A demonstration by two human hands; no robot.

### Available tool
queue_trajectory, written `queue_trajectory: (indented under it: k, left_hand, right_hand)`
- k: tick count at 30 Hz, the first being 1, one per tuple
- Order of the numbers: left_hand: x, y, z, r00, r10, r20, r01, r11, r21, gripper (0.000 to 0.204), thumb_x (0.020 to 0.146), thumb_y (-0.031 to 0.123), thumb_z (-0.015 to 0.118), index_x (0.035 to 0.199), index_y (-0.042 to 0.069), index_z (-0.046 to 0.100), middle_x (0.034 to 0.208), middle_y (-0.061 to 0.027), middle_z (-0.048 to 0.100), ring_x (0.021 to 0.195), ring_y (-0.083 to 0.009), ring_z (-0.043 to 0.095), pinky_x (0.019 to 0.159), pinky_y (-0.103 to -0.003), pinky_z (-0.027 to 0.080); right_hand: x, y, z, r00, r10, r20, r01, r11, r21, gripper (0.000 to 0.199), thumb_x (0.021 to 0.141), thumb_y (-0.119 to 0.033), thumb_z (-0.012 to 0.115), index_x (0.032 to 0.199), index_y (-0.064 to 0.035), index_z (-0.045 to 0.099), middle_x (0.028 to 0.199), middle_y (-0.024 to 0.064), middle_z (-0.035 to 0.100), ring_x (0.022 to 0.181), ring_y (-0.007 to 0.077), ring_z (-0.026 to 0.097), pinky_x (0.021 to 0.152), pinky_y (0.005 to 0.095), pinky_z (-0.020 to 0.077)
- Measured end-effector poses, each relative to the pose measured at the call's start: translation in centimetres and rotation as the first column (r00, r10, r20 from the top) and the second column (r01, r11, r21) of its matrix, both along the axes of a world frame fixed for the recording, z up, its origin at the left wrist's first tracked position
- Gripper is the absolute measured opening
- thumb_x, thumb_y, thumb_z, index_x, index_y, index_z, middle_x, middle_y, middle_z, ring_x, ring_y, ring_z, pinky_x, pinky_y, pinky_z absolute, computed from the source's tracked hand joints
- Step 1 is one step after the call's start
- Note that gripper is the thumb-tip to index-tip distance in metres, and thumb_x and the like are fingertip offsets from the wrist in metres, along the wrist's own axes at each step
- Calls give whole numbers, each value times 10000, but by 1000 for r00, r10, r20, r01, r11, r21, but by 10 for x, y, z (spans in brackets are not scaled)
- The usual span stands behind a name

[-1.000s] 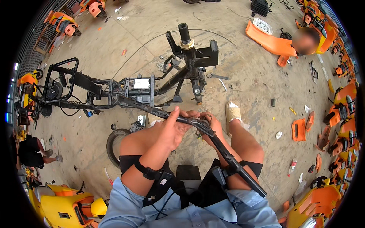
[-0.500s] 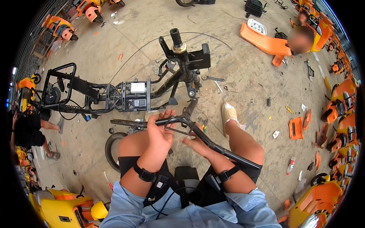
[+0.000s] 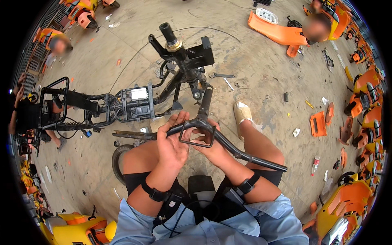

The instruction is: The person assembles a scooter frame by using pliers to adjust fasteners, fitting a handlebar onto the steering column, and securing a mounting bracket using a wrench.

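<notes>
A black handlebar [image 3: 239,153] with a short stem and a rectangular wire bracket lies across both my hands above my knees. My left hand [image 3: 173,145] is turned palm up, and the bar's left half rests over its fingers, whose tips show beyond it. My right hand [image 3: 212,151] wraps round the bar beside the stem, thumb near the bracket; its other fingers are partly hidden. Just beyond stands a stripped black scooter frame [image 3: 85,102], its steering tube upright and close to the stem's far end.
Wrenches [image 3: 222,76] lie on the concrete right of the frame. A tyre [image 3: 118,161] is by my left knee. Orange panels [image 3: 277,32] and a plastic bottle [image 3: 315,165] are on the right. A person [image 3: 24,114] is at the far left; yellow-orange scooters line the edges.
The handlebar has turned a little in my hands, so its wire bracket now hangs toward me and its stem points farther up. My view has shifted slightly.
</notes>
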State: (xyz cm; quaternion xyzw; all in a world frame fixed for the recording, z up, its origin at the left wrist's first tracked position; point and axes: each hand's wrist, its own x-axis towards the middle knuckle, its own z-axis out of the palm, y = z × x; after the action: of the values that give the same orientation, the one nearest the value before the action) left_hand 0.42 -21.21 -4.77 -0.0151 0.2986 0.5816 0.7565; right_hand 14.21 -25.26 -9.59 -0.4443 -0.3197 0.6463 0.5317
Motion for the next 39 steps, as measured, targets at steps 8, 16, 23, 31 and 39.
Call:
queue_trajectory:
  k: [8, 16, 23, 31, 39]
  left_hand:
    - [19, 0, 0, 979, -180, -98, 190, 975, 114, 512, 855, -31, 559, 1359, 4, 476, 1402, -164, 519, 1341, -292, 487, 1166, -418, 391]
    - [21, -10, -9, 877, -425, -224, 431, 902, -22, 627, 830, -84, 560, 1431, 42, 431, 1292, -126, 574, 1164, -249, 581, 962, -385, 519]
    - [12, -6, -11, 749, -593, -297, 567, 805, -177, 362, 912, 37, 524, 1271, 8, 560, 1175, -119, 635, 1008, -214, 621, 808, -355, 533]
    - [11, -19, 23, -17, -312, -950, 910, 389, -144, 178, 985, 111, 586, 1113, -10, 616, 882, -33, 643, 780, -94, 584, 673, -253, 480]
    - [-7, -2, 4, -231, 235, -944, 850, 521, -78, 542, 851, 247, 727, 1320, 59, 531, 1065, -130, 695, 1103, -377, 611, 917, -462, 461]
  right_hand:
    - [20, 19, 5, 934, -253, -251, 258, 966, -13, 891, 911, -578, 645, 1477, 9, 285, 1330, 150, 526, 1194, 256, 574, 905, 392, 504]
    - [56, 40, 19, 853, -403, -332, 421, 907, -20, 799, 941, -583, 590, 1485, -69, 312, 1227, 87, 586, 1163, 242, 603, 855, 372, 460]
    - [93, 46, 28, 815, -420, -399, 456, 890, -7, 618, 979, -457, 580, 1468, -130, 393, 1305, 49, 580, 1082, 299, 626, 982, 467, 437]
    - [108, 47, 42, 821, -443, -361, 480, 877, 14, 681, 955, -436, 583, 1478, -52, 377, 1164, 35, 589, 994, 243, 662, 845, 389, 477]
    - [112, 45, 32, 828, -484, -282, 488, 871, -62, 614, 940, -408, 604, 1413, -37, 477, 1141, 58, 629, 953, 264, 674, 898, 395, 484]
